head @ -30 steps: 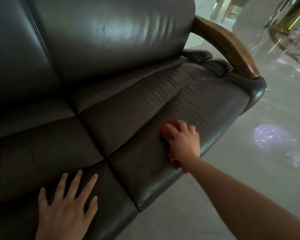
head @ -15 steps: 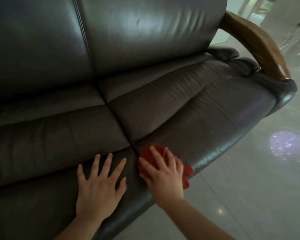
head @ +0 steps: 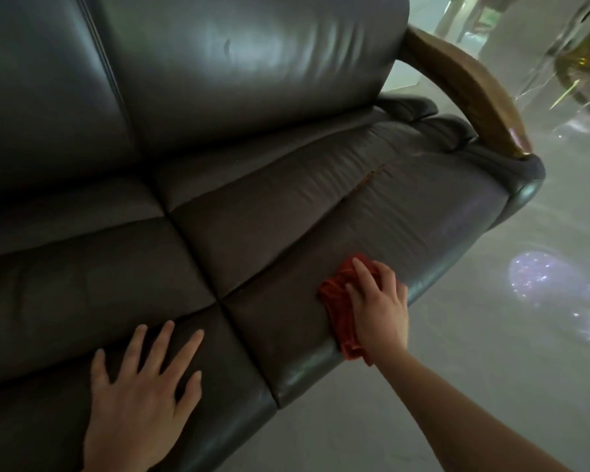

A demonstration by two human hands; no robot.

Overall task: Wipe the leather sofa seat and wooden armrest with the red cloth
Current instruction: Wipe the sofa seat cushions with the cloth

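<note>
A dark brown leather sofa seat [head: 286,226] fills most of the view. Its curved wooden armrest [head: 474,93] rises at the upper right. The red cloth [head: 338,301] lies crumpled on the front edge of the right seat cushion. My right hand [head: 380,308] presses flat on the cloth, covering its right half. My left hand [head: 140,400] rests flat with fingers spread on the front of the left cushion, holding nothing.
The sofa backrest [head: 246,69] stands behind the seat. Grey polished floor [head: 474,335] lies to the right and front, with a sparkling light patch [head: 545,281]. A shiny gold and glass structure [head: 586,46] stands at the far upper right.
My right hand slid the red cloth left along the front edge toward the seam, then back right. My left hand stayed flat on the left cushion.
</note>
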